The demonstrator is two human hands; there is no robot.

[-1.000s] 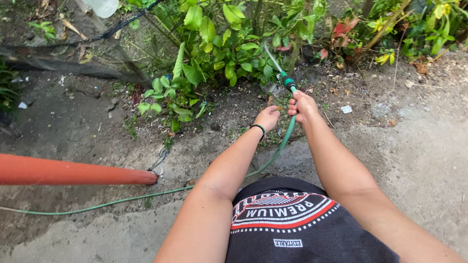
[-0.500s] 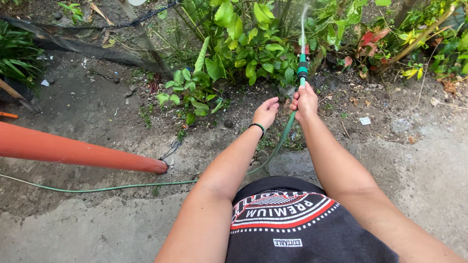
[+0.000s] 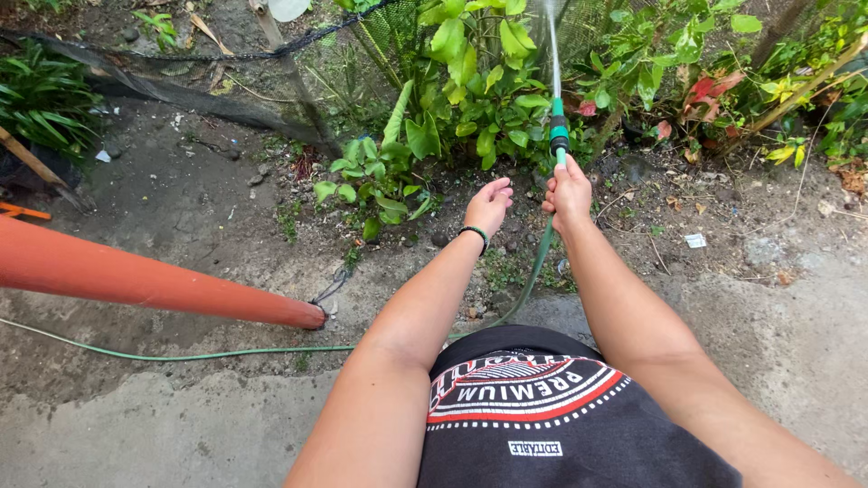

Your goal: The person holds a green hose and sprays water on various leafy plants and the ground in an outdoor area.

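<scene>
Raised a little higher than a moment ago, the green hose nozzle (image 3: 559, 134) now points straight up the frame, its thin water jet reaching the leafy plants (image 3: 470, 99). The right hand (image 3: 570, 192) is clenched around the hose (image 3: 533, 271); the left hand (image 3: 488, 204) hovers beside it, fingers loose, grasping nothing. Watering is underway. An orange pipe (image 3: 154, 282) lies to the left.

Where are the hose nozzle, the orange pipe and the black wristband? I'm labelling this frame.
hose nozzle (image 3: 559, 136), head view, on its green collar.
orange pipe (image 3: 136, 280), head view, mid-length of its body.
black wristband (image 3: 476, 234), head view, on the band at the left wrist.
</scene>
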